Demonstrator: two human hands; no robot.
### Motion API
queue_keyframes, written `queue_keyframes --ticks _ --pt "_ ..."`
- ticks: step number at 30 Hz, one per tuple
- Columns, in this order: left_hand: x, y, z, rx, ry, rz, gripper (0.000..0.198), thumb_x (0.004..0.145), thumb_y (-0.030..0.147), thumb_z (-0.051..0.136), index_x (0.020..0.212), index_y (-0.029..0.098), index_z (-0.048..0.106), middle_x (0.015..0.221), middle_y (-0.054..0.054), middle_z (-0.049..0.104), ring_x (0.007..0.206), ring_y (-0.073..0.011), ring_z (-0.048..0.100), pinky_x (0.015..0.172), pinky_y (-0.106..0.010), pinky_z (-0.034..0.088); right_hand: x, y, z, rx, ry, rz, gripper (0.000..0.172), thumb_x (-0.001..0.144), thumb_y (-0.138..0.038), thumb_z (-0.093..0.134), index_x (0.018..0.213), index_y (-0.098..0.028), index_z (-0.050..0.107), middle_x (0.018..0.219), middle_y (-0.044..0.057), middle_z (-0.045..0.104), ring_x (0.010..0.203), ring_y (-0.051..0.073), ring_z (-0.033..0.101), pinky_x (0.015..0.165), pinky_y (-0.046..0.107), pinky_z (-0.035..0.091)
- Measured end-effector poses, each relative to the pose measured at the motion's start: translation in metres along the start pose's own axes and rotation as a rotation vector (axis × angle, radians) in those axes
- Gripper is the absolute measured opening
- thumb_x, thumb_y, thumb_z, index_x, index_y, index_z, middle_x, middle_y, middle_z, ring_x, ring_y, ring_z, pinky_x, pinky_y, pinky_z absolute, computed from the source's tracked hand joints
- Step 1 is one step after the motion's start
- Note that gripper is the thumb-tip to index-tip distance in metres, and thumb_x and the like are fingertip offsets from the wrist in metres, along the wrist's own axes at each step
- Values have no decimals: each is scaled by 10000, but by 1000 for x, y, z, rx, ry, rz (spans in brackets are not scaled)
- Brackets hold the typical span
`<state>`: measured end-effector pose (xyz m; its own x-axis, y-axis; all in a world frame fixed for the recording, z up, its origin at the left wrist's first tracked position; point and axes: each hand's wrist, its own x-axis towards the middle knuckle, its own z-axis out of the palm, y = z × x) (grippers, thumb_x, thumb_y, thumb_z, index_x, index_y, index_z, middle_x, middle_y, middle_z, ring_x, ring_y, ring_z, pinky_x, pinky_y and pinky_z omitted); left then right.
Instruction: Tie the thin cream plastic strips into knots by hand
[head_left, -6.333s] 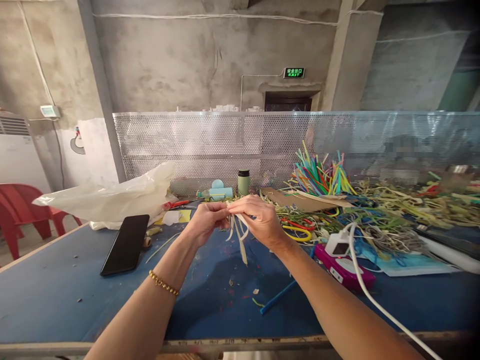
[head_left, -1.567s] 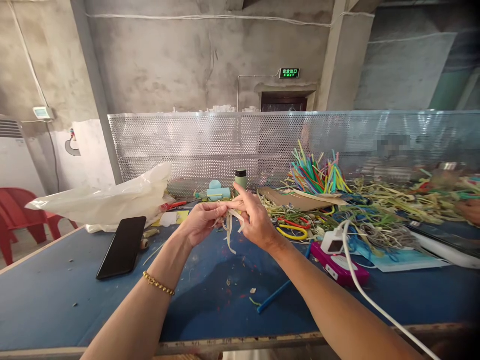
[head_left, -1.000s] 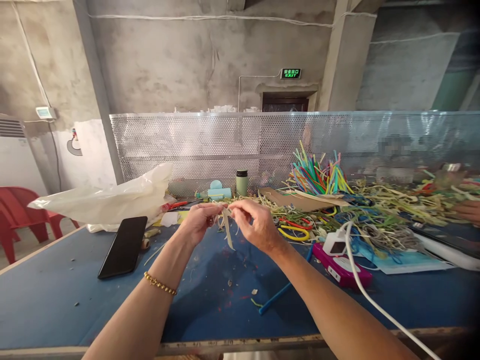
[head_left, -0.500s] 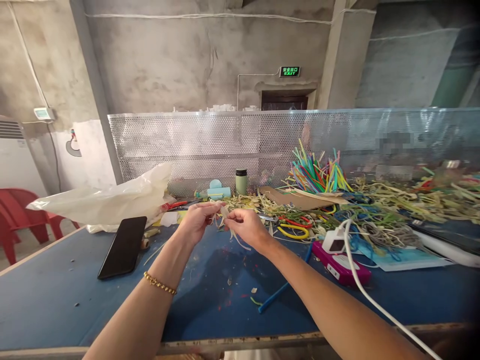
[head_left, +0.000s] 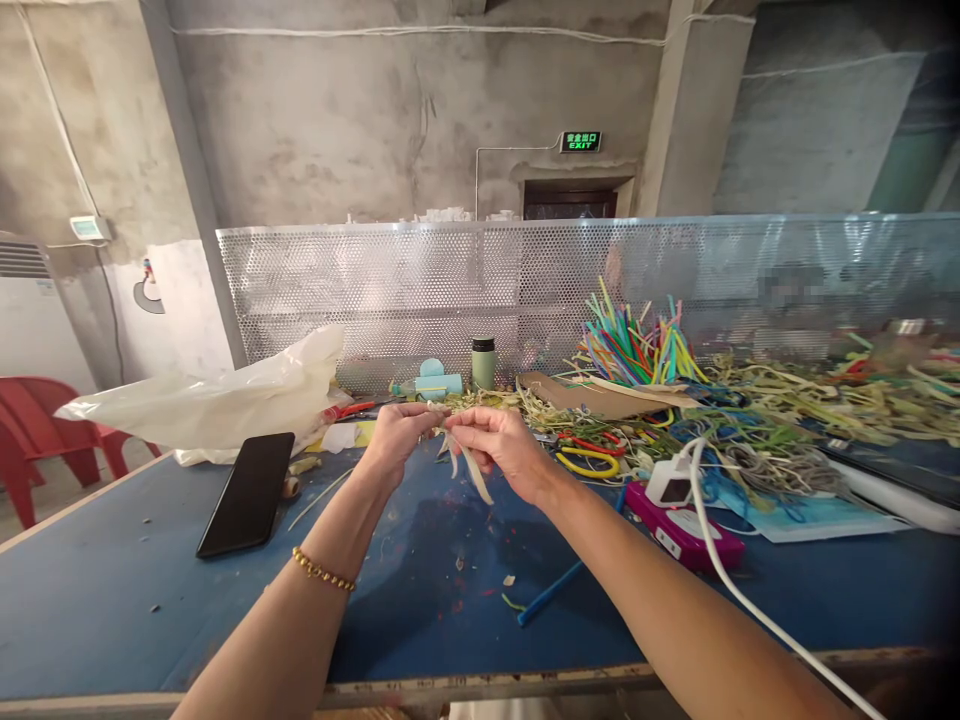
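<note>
Wall sign reads "EXIT"; left hand, right hand pinching pale strips.

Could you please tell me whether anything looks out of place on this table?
Yes, slightly: the light-blue face mask lies among clutter, partly covered by tangled grey cord, an odd spot for it. Small scraps also litter the blue table below the held pale strips.

A gold beaded bracelet circles the bare left forearm.
</note>
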<state>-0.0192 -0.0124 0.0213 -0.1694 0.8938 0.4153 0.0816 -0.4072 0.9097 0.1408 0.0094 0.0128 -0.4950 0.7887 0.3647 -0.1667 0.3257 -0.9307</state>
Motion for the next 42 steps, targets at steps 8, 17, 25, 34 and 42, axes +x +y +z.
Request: queue_keyframes --ticks 8,17,25,34,42 --pt "2 -5 -2 41 -116 -65 155 625 265 679 524 147 682 530 -23 560 521 -111 392 524 -281 259 7 0 -9 -38 41 -117 226 712 -301 752 889 -163 724 808 59 749 497 86 537 432 210 395" --pt "1 -3 0 -110 -218 -125 155 620 262 712 579 113 714 548 -68 610 522 -121 442 535 -282 292 5 -4 -5 -398 228 -448 114 770 -287 693 769 -175 711 713 30 687 667 153 634 619 274 512" --pt "-1 -5 4 -195 -258 -146 134 628 242 723 609 110 717 561 -58 620 516 -120 502 530 -277 311 5 7 2 -348 302 -323 169 754 -336 687 755 -171 652 662 37 685 580 153 630 522 251 482" --pt "-1 -5 4 -249 -303 -208 165 664 273 763 705 113 754 657 -74 663 594 -155 592 549 -275 360 5 6 -1 -526 445 -453 110 787 -277 628 741 -179 614 665 36 671 547 139 595 515 241 450" --pt "-4 -1 3 -244 -392 -211 194 670 295 777 682 104 745 645 -95 672 604 -160 589 576 -276 375 4 5 -6 -708 457 -514 136 800 -275 590 692 -198 563 675 29 641 608 150 580 576 256 442"
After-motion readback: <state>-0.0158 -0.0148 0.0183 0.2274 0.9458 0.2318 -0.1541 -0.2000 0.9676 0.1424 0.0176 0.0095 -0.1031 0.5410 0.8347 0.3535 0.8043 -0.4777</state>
